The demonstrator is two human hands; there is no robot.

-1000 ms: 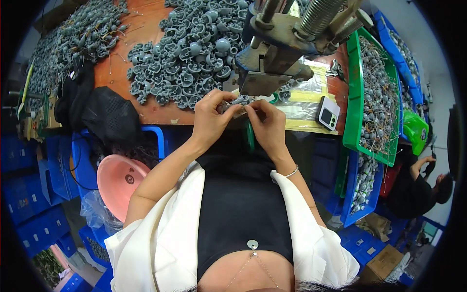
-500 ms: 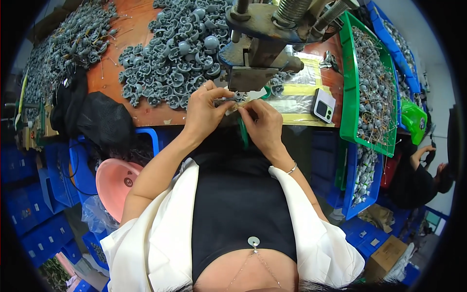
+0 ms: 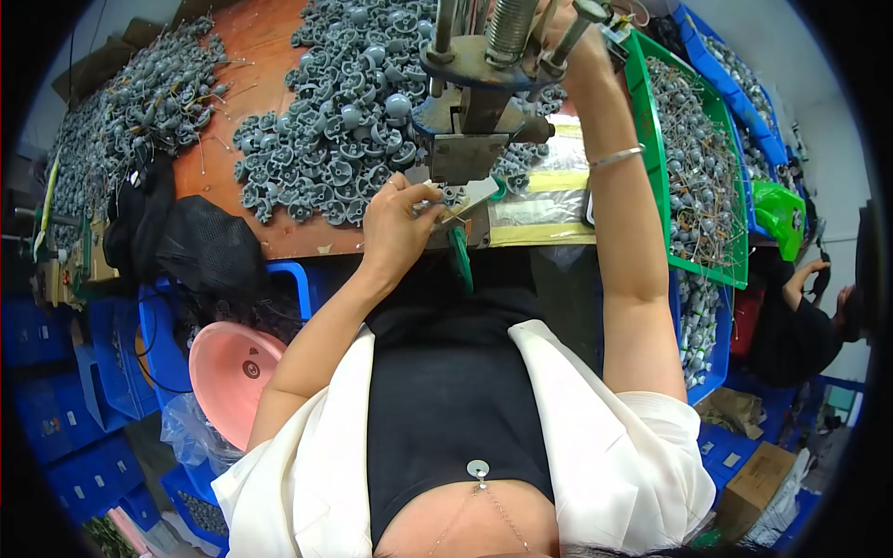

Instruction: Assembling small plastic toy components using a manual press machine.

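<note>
On the table [image 3: 256, 79], the press [image 3: 462, 158] stands right of heaped parts [image 3: 339, 130], left of a tray [image 3: 712, 270].

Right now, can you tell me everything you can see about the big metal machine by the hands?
The metal machine looks heavy and worn, with rubbed blue paint. A dark round plate carries a thick coil spring and upright rods; below is a blocky, silvery grey end. It stands upright beside the heap of grey parts, its top cut off by the picture. The left hand is just below its end; the right hand is partly behind it. I can't tell whether either touches it.
</note>
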